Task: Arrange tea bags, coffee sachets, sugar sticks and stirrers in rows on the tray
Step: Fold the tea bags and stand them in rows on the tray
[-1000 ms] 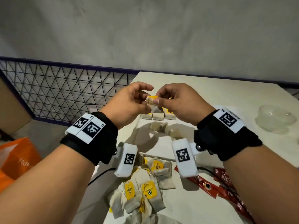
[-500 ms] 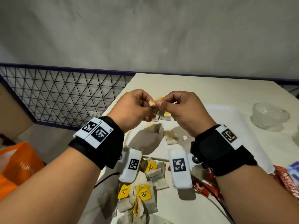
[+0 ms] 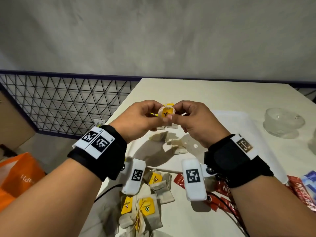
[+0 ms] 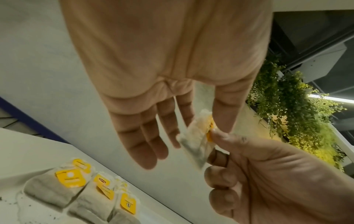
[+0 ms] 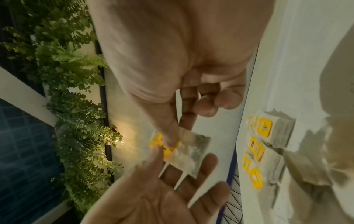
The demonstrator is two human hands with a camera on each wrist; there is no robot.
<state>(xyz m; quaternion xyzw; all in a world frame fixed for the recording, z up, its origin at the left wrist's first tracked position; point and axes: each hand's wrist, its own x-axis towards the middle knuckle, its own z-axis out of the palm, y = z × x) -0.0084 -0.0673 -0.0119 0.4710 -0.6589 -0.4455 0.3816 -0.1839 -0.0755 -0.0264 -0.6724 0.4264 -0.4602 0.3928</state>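
Both hands are raised together above the white tray (image 3: pixel 230 134). Between them hangs one tea bag (image 3: pixel 166 113) with a yellow tag facing me. My left hand (image 3: pixel 156 115) pinches its left side with thumb and forefinger, the other fingers lying straight behind the tea bag (image 5: pixel 189 153). My right hand (image 3: pixel 176 115) pinches the tag between thumb and forefinger, and the tea bag (image 4: pixel 197 136) dangles below. A row of tea bags (image 4: pixel 80 189) lies on the tray's far part, half hidden by my hands in the head view.
Two loose tea bags (image 3: pixel 171 142) lie mid-tray. A pile of tea bags (image 3: pixel 147 202) and red coffee sachets (image 3: pixel 224 190) sit near the table's front edge. A glass bowl (image 3: pixel 283 122) stands at the right. A wire fence (image 3: pixel 68 103) and an orange bag (image 3: pixel 15 177) are left of the table.
The hands stayed together on the tea bag and turned it, so that its yellow tag now faces me. My view tilted up a little.
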